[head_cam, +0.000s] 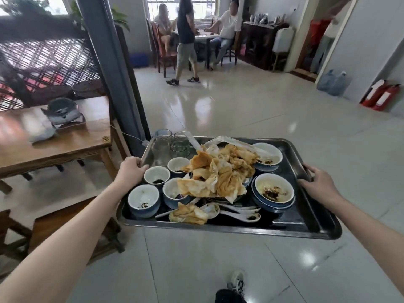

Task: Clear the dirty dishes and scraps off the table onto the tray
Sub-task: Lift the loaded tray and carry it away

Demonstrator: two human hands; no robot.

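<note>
Over on the left the wooden desk (pixel 65 138) stood apart from the load, and the left hand (pixel 131 171) was curled round the left rim of the steel tray (pixel 306 224), which hung above the floor. Cups (pixel 143 201) and glasses (pixel 162 142) crowded its left side, crumpled yellowish scraps (pixel 218 173) were heaped mid-tray and stacked bowls (pixel 273 191) sat right, so a flat, slow carry looked the sound play. The right hand (pixel 319 182) clamped the right rim, and even grips seemed key to stopping those glasses sliding.
</note>
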